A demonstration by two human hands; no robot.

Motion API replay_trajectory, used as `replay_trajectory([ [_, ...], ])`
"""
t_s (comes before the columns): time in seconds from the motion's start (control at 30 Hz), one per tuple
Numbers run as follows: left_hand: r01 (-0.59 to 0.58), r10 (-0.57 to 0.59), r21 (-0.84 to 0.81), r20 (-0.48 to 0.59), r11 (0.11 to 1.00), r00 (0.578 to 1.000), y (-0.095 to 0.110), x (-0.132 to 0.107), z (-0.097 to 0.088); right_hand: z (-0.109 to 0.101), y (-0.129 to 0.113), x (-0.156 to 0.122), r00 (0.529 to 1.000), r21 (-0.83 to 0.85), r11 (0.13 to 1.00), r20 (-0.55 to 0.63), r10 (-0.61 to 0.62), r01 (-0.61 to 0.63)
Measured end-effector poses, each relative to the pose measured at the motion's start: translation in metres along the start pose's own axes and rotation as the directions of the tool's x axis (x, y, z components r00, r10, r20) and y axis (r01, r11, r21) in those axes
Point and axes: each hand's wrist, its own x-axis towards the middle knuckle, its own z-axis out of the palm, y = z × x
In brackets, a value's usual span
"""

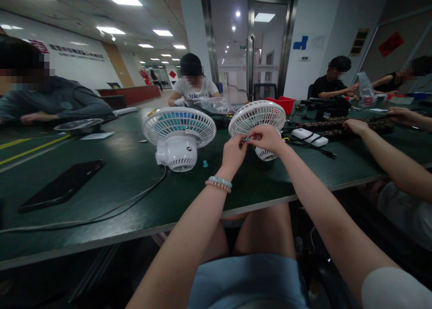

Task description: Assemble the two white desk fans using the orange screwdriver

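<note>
My left hand (pixel 233 152) and my right hand (pixel 266 138) meet above the green table (pixel 128 174), both pinched on a small grey part (pixel 247 139) held between their fingertips. Just behind my hands stands a small white fan (pixel 258 115) with its grille facing up. A second white fan (pixel 178 133) with blue blades stands to the left. A tiny blue piece (pixel 205 164) lies on the table between the fans. Bead bracelets circle my left wrist.
A dark tablet (pixel 62 184) lies at the left, with a grey cable (pixel 101 214) trailing past it. A white power pack (pixel 309 137) and black cables sit to the right. A neighbour's arms (pixel 381 151) reach in from the right. Other people sit around the table.
</note>
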Motion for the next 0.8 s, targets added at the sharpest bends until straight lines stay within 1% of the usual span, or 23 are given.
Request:
replay_trajectory([
  [0.1,0.01,-0.01,-0.013,0.005,1.0,1.0,-0.0003,0.0001,0.0007,0.0006,0.001,0.0,1.0,-0.001,1.0,0.003,-0.005,0.005],
  [0.3,0.066,-0.066,0.002,0.017,0.998,0.998,0.0003,0.0004,0.0008,0.0005,-0.0008,-0.0005,0.999,0.003,0.999,-0.007,-0.036,0.036],
  [0.57,0.024,-0.024,-0.03,-0.011,0.999,1.0,-0.0025,-0.0004,0.0036,-0.0012,-0.0023,-0.0006,0.997,0.007,0.998,-0.02,-0.069,0.069],
  [0.8,-0.014,0.014,0.001,0.047,1.0,0.999,0.0024,-0.0014,0.0015,-0.0032,-0.0031,0.0001,0.999,0.045,0.998,0.011,-0.052,0.051],
])
